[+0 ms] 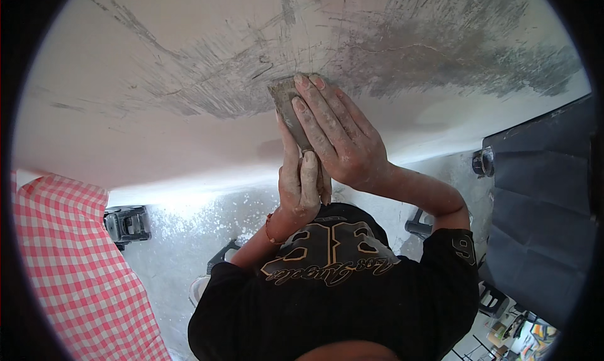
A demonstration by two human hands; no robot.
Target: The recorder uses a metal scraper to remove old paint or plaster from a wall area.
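Note:
In front of me a pale plastered wall (212,21) carries grey scrape marks, with a larger dark scuffed patch (424,59) and a thin crack to the right. A flat grey scraper-like tool (291,118) has its worn top edge against the wall. My left hand (299,181), dusty and with a beaded bracelet at the wrist, grips it from below. My right hand (347,134) lies over its face with the fingers extended side by side, pressing on it near the top edge. The tool's right part and any handle are hidden by my hands.
A red-and-white checked cloth (80,248) hangs at the left, beside a black plastic stool (127,224). White spatters mark the grey floor (188,252). To the right stand a dark covered surface (533,210) and a small dark container (483,163). Mixed items lie at lower right.

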